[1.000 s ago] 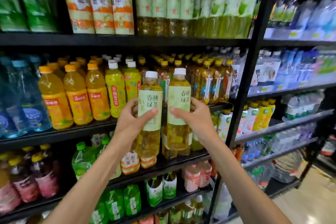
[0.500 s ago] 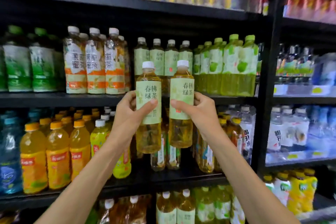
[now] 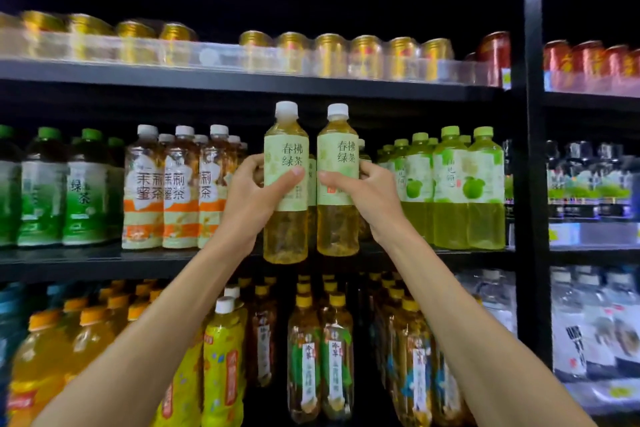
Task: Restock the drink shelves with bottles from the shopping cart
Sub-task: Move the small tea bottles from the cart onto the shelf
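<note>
Placement pending: left hand [image 3: 254,194] grips left bottle [image 3: 284,156], right hand [image 3: 367,198] grips right bottle [image 3: 337,156] — both upright, side by side, held just in front of the shelf [image 3: 104,262], not set down. No cart in view — remainder unknown

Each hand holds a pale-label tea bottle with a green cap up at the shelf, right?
Almost. The head view shows the left hand gripping the left bottle and the right hand the right bottle, but their caps are white, not green.
</note>
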